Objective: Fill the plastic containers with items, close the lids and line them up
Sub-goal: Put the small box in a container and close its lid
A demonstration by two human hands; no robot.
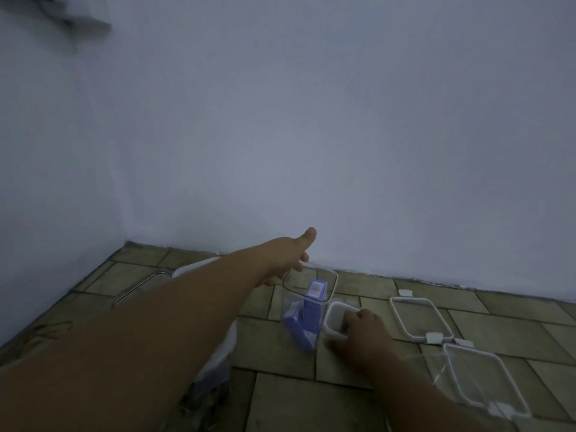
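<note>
A tall clear plastic container [324, 294] stands open on the tiled floor near the wall, with blue boxes [311, 304] inside it. My left hand [293, 257] reaches over its far left rim, fingers on the edge and thumb raised. My right hand [358, 335] rests just right of the container, fingers closed on a white-rimmed lid [335, 313]. Two more lids lie to the right: one [420, 319] flat on the floor, another [480, 378] on a clear container nearer me.
A pale wall rises right behind the containers, and the room's corner lies at the left. A container with a white lid [218, 353] sits under my left forearm. A thin metal handle [137, 288] lies on the floor at the left.
</note>
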